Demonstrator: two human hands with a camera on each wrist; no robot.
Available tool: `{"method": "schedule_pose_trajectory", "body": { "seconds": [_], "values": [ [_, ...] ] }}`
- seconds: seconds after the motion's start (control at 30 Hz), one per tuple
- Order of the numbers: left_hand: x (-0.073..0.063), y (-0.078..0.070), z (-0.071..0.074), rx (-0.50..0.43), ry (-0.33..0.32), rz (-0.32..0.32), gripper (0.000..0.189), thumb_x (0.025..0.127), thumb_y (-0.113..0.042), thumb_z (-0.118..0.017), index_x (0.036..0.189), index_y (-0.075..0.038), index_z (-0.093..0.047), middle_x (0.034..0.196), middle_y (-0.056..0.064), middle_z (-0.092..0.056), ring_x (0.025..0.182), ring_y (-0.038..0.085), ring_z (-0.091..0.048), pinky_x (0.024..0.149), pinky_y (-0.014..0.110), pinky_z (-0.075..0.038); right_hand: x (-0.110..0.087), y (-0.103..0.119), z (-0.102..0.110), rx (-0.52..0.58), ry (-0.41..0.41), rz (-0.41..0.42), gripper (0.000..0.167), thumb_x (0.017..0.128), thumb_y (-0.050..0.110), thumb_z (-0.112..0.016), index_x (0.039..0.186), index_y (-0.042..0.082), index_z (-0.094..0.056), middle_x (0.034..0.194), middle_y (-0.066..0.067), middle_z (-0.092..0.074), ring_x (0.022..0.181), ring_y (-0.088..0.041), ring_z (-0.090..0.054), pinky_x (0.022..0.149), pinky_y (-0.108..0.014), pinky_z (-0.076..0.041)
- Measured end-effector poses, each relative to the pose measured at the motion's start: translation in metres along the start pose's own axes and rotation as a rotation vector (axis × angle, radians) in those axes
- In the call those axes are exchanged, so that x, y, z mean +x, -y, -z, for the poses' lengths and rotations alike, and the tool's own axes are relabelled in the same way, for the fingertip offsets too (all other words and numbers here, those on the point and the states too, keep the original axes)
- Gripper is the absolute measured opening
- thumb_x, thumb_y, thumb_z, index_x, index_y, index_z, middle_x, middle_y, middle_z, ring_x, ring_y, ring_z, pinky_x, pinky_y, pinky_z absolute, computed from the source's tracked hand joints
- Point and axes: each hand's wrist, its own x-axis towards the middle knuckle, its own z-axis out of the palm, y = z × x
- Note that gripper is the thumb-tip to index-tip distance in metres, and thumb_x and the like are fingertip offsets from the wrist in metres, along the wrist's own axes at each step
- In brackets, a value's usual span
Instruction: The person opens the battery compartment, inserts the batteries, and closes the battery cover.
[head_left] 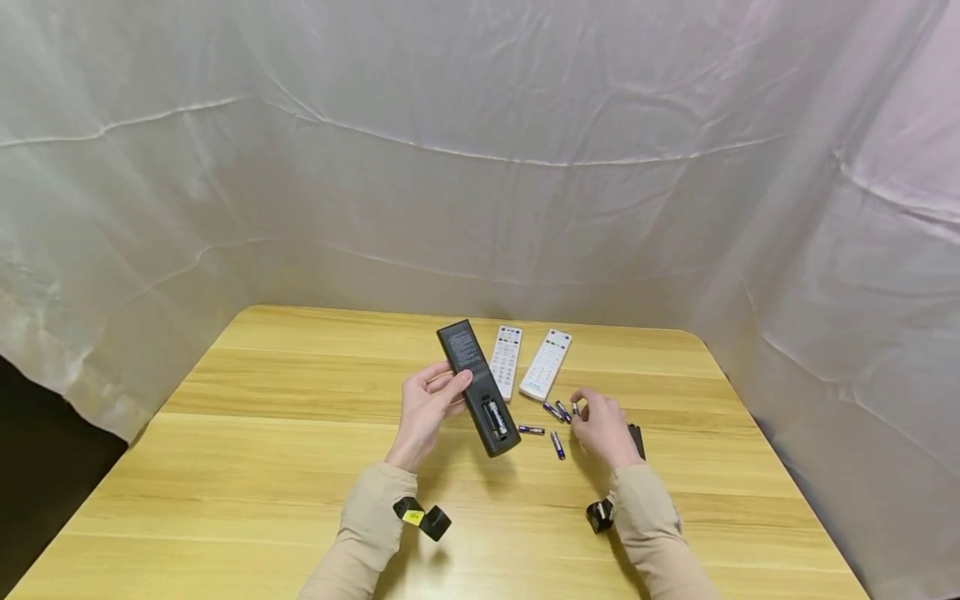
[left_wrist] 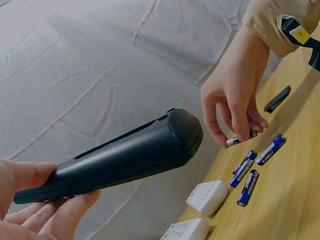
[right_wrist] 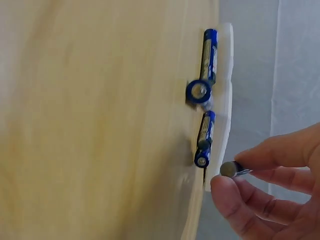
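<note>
My left hand (head_left: 429, 408) grips a black remote control (head_left: 463, 350), thumb on top and fingers beneath. Its back faces up, and its battery compartment is uncovered, with a silver-looking battery (head_left: 496, 418) inside. On the right, my right hand (head_left: 604, 425) pinches a small battery (left_wrist: 242, 138) between thumb and fingers, just above the table. In the right wrist view, the flat grey end of that held battery (right_wrist: 229, 169) faces the camera. Several blue batteries (head_left: 557, 445) lie loose on the table between the hands. A black battery cover (left_wrist: 277, 99) lies beside the right hand, partly hidden by it in the head view.
Two white remote controls, one upright (head_left: 506, 360) and one slanted (head_left: 546, 365), lie button side up behind the batteries. The wooden table (head_left: 262, 467) is bordered at the back and sides by pale cloth curtains (head_left: 480, 208). Each sleeve carries a black wrist camera (head_left: 423, 517).
</note>
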Motion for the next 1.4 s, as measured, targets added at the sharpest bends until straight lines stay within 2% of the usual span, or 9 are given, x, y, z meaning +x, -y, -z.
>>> {"method": "schedule_pose_trajectory", "body": {
  "seconds": [0.23, 0.4, 0.63, 0.87, 1.4],
  "values": [
    [0.001, 0.000, 0.000, 0.003, -0.003, -0.002, 0.041, 0.092, -0.003, -0.070, 0.129, 0.008, -0.059, 0.110, 0.027, -0.073, 0.073, 0.011, -0.075, 0.071, 0.029, -0.066, -0.004, 0.004, -0.001, 0.045, -0.084, 0.069, 0.034, 0.086, 0.000, -0.065, 0.120, 0.000, -0.064, 0.084, -0.011, -0.072, 0.074, -0.021, -0.067, 0.068, -0.034, -0.059],
    [0.001, 0.000, 0.000, 0.005, -0.006, 0.000, 0.041, 0.091, -0.003, -0.070, 0.130, 0.008, -0.059, 0.110, 0.027, -0.074, 0.073, 0.011, -0.075, 0.072, 0.029, -0.066, -0.005, 0.007, -0.004, 0.094, -0.130, 0.094, 0.033, 0.088, 0.004, -0.066, 0.121, 0.004, -0.065, 0.085, -0.010, -0.072, 0.075, -0.019, -0.069, 0.067, -0.030, -0.058],
    [0.002, 0.001, 0.000, 0.000, -0.010, 0.001, 0.041, 0.091, -0.002, -0.070, 0.129, 0.008, -0.059, 0.108, 0.025, -0.075, 0.073, 0.011, -0.075, 0.071, 0.029, -0.066, -0.007, 0.014, -0.008, 0.178, -0.195, 0.144, 0.029, 0.088, 0.002, -0.070, 0.117, 0.003, -0.067, 0.086, -0.013, -0.072, 0.076, -0.022, -0.072, 0.069, -0.031, -0.063],
    [0.002, 0.001, 0.000, 0.002, -0.013, 0.000, 0.041, 0.091, -0.003, -0.070, 0.130, 0.008, -0.059, 0.108, 0.025, -0.075, 0.072, 0.011, -0.075, 0.070, 0.028, -0.066, -0.010, 0.026, -0.011, 0.294, -0.216, 0.210, 0.030, 0.087, -0.001, -0.072, 0.116, 0.002, -0.067, 0.087, -0.014, -0.072, 0.075, -0.019, -0.069, 0.067, -0.016, -0.059],
    [0.003, 0.002, 0.000, 0.005, -0.003, 0.001, 0.042, 0.092, -0.004, -0.070, 0.131, 0.008, -0.058, 0.108, 0.025, -0.075, 0.075, 0.012, -0.075, 0.073, 0.030, -0.066, -0.021, 0.051, -0.009, 0.382, -0.240, 0.341, 0.028, 0.086, -0.003, -0.073, 0.113, 0.000, -0.067, 0.083, -0.012, -0.072, 0.073, -0.012, -0.068, 0.067, -0.019, -0.062]
  ]
}}
